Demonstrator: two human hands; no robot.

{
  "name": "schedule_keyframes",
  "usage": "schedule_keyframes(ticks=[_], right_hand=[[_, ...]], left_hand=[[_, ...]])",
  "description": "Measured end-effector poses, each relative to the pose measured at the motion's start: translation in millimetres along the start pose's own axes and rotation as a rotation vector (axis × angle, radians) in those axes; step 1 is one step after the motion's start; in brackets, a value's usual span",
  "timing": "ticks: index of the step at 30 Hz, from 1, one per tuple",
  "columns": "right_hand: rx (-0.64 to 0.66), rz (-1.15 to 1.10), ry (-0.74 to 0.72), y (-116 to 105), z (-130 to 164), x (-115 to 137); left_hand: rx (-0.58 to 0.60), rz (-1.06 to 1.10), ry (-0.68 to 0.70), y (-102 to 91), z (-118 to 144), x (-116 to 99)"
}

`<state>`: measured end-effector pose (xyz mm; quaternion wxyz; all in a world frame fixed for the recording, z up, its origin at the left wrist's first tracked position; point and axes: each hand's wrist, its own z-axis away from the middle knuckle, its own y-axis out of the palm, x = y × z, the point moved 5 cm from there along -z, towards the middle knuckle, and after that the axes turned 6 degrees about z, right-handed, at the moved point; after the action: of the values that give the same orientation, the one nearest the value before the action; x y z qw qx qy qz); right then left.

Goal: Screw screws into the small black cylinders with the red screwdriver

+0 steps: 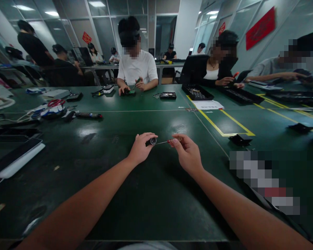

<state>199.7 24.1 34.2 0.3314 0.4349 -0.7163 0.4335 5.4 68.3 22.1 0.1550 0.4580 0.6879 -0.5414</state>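
Over the middle of the green table (151, 194), my left hand (141, 148) grips a small dark cylindrical part (153, 141) with a round, silvery-rimmed end facing right. What kind of part it is I cannot make out. My right hand (187, 151) is closed around the reddish handle of a screwdriver (162, 142). Its thin metal shaft points left, and the tip is at or close to the cylinder's end; whether they touch I cannot tell. Most of the handle is hidden by my fingers.
A white device with a dark top (18, 158) lies at left, near gloves (52, 110) and a dark pen-like tool (88, 115). Black bits (240, 139) lie right, beyond yellow tape (214, 123). Co-workers sit opposite; one in a white shirt (138, 67) handles a part. Black trays (197, 92) stand far right.
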Motion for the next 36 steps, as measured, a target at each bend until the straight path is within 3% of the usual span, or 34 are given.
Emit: schedule_keyframes(ticks=[7,15,26,33,36], right_hand=[[-0.05,-0.066,0.013,-2.1,-2.4,0.9],[0.002,0.01,0.02,3.9,-3.1,-4.6],[-0.052,-0.004,0.013,-1.6,-4.7,-1.9],[0.163,-0.021,-0.073,5.0,1.5,6.2],[0.185,0.024,-0.085,5.4,3.4,10.1]], left_hand=[[-0.016,0.026,-0.055,-0.9,0.2,3.2],[0.01,0.046,-0.049,-0.6,-2.7,3.7],[0.053,0.028,-0.015,2.1,-2.2,3.4],[0.003,0.095,-0.013,2.5,-4.9,10.5],[0.035,0.055,0.005,4.4,-5.2,7.2]])
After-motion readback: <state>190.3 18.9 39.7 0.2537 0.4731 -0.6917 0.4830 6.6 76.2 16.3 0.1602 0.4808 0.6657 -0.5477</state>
